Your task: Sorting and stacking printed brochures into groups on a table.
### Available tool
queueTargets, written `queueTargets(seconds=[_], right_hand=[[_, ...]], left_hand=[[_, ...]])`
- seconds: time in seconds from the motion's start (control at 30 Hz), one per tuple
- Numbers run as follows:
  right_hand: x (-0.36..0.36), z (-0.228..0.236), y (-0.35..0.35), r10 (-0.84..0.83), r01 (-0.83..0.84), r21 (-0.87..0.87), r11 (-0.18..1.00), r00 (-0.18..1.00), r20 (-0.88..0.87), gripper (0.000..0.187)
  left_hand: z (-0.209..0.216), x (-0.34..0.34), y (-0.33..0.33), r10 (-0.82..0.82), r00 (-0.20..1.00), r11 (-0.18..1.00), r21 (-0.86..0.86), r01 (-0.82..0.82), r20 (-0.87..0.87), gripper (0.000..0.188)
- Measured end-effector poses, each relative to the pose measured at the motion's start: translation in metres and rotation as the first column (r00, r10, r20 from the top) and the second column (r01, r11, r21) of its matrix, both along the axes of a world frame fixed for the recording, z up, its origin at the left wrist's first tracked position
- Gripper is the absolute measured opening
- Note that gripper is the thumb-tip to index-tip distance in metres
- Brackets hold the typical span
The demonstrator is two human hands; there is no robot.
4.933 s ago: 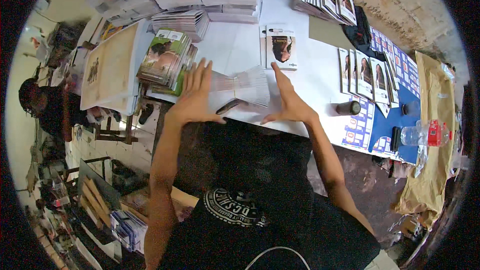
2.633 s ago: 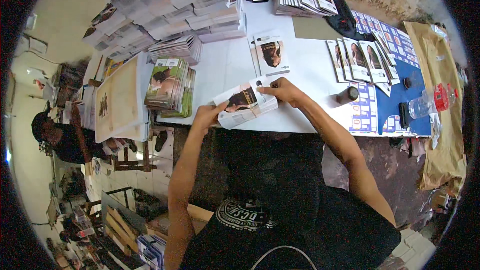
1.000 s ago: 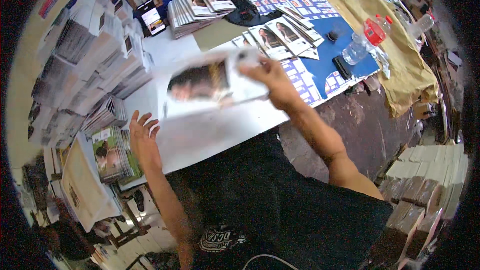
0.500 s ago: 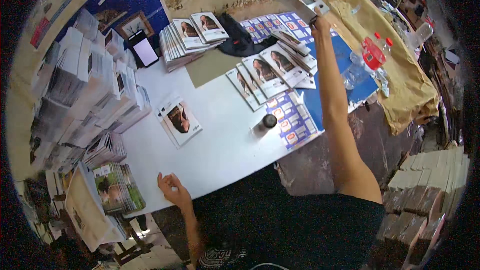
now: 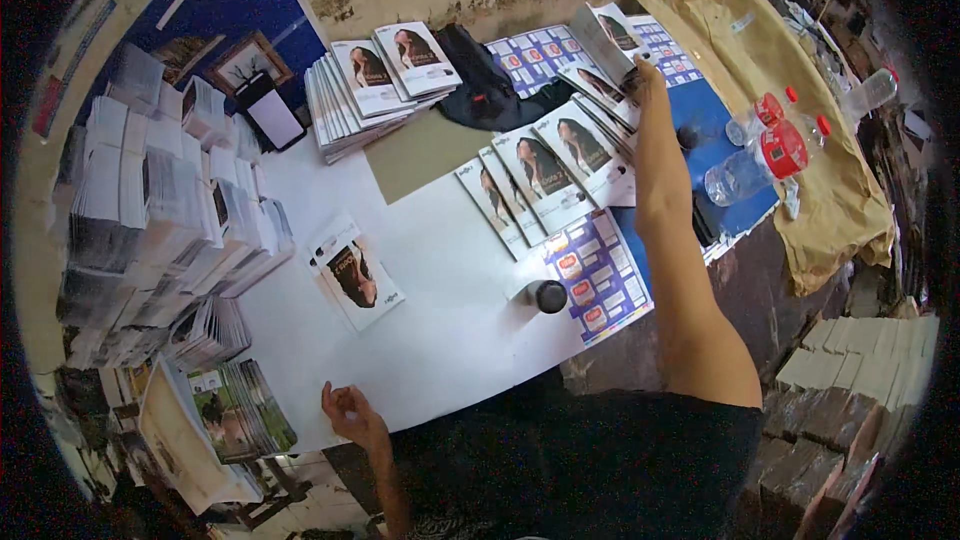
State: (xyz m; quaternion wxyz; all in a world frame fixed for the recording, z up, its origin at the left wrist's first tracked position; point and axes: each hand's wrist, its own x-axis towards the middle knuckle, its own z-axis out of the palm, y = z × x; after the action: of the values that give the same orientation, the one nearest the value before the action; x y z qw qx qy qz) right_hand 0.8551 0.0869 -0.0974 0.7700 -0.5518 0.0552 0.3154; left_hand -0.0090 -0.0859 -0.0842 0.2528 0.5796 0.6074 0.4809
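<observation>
My right hand (image 5: 643, 75) stretches to the far right of the table and grips a white booklet (image 5: 608, 30) with a dark picture on its cover. The booklet is tilted above a stack of similar booklets (image 5: 590, 88). Overlapping booklets (image 5: 545, 175) lie fanned out just left of my right forearm. Near the table's front edge, my left hand (image 5: 352, 415) holds nothing; its fingers are loosely curled and apart. Beyond it, a few booklets (image 5: 357, 280) lie in a small pile, their covers upside down to me.
Tall stacks of bundled booklets (image 5: 125, 180) fill the left side. A black-capped bottle (image 5: 547, 296) stands near the front edge. More booklets (image 5: 370, 85), a black cap (image 5: 480, 75) and a phone (image 5: 270, 110) are at the back. Plastic bottles (image 5: 755, 165) lie right, beside brown paper (image 5: 810, 170).
My right hand has lowered the booklet toward the stack at the far right. The view has shifted slightly. My left hand stays near the front edge, its fingers a little more curled.
</observation>
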Motion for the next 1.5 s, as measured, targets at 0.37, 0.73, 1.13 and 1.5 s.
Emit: queueTargets(seconds=[0.37,0.73,1.13,1.5], right_hand=[[-0.040,0.014,-0.007,0.167,-0.080,-0.362,0.929,0.962,0.215,0.039],[-0.222,0.099,-0.064,0.679,0.135,-0.680,0.721,0.057,0.732,0.046],[-0.234,0.080,-0.131,0.610,0.128,-0.608,0.784,0.026,0.792,0.053],[-0.362,0.128,-0.030,0.304,-0.394,-0.184,0.900,0.268,0.914,0.034]], left_hand=[[0.002,-0.013,-0.004,-0.025,1.000,0.991,0.130,0.027,-0.014,0.041],[0.021,-0.015,0.009,0.006,0.933,1.000,0.010,-0.011,0.359,0.037],[0.082,0.136,0.124,-0.193,0.963,0.925,-0.364,0.114,-0.189,0.099],[0.046,0.106,0.199,-0.069,0.867,0.742,-0.606,-0.286,-0.494,0.103]])
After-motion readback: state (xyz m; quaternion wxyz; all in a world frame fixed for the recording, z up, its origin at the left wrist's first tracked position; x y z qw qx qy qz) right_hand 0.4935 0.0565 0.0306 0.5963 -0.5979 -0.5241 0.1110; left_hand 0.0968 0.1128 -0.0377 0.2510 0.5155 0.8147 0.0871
